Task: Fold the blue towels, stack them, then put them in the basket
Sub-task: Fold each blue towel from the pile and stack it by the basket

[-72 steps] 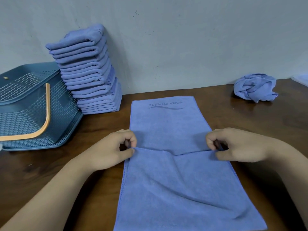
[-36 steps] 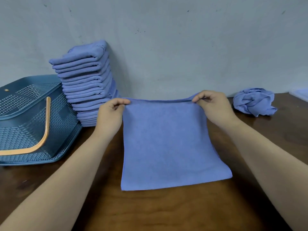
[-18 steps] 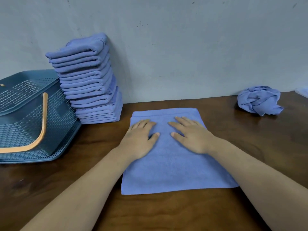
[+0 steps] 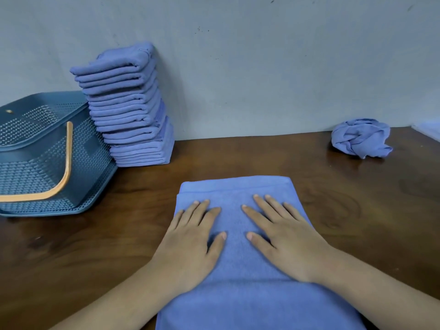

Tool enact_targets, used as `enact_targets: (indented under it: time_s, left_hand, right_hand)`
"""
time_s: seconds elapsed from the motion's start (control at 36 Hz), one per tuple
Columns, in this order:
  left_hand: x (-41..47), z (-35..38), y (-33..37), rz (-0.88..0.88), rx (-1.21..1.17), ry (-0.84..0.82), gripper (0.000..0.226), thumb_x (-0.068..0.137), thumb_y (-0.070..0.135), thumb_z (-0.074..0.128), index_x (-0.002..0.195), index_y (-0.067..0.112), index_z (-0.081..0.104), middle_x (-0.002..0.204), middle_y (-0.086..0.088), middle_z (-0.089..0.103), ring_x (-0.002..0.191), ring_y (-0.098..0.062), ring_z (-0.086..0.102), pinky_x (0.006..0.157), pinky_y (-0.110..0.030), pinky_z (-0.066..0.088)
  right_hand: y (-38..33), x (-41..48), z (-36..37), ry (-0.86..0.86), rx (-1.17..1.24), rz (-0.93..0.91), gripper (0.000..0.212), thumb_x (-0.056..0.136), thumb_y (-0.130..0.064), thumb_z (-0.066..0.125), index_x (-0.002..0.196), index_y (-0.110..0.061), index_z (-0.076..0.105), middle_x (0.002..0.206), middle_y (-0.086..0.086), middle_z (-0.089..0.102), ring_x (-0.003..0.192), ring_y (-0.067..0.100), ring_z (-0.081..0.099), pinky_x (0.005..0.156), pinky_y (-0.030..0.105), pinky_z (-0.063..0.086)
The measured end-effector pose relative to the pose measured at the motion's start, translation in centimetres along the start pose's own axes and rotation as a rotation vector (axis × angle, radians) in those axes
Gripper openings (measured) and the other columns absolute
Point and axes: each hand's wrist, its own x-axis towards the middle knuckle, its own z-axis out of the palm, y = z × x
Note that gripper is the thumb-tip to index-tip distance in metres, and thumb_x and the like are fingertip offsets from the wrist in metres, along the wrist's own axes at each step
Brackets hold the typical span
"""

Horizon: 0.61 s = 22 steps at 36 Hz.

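Note:
A blue towel point(image 4: 235, 301), folded in half, lies flat on the brown table in front of me. My left hand point(image 4: 190, 241) and my right hand point(image 4: 283, 236) both press down on it, palms flat, fingers straight and spread. A tall stack of folded blue towels point(image 4: 129, 108) leans against the wall at the back left. Beside that stack, at the far left, the blue mesh basket point(image 4: 28, 163) with an orange handle lies tipped toward the stack. One crumpled blue towel point(image 4: 360, 138) sits at the back right.
A grey wall point(image 4: 262, 67) runs right behind the table point(image 4: 357, 210). A pale object point(image 4: 428, 131) shows at the right edge by the wall.
The near half of the towel was carried up and over onto the far half. Both hands then let go of the edge, lay flat on the towel and slid toward me.

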Motion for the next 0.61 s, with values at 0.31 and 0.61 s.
enact_targets:
  time_s: [0.31,0.61]
  left_hand:
    - [6.0,-2.4,-6.5,0.013,-0.125,0.148,0.027,0.104,0.041,0.05,0.127,0.036,0.064,0.125,0.023,0.058,0.114,-0.01,0.052,0.099,-0.036,0.042]
    - [7.9,-3.8,-10.1,0.174,-0.243,0.122,0.018,0.095,0.022,0.067,0.093,0.04,0.061,0.092,0.015,0.061,0.098,-0.011,0.056,0.083,-0.037,0.052]
  right_hand:
    - [5.2,4.2,-2.9,0.167,0.307,-0.055,0.029,0.105,-0.04,0.057,0.133,-0.038,0.066,0.138,-0.023,0.06,0.132,0.002,0.051,0.116,0.034,0.04]
    - [10.6,6.6,-2.8,0.324,0.203,0.015,0.019,0.096,-0.025,0.063,0.108,-0.039,0.068,0.102,-0.019,0.056,0.094,0.007,0.048,0.086,0.037,0.048]
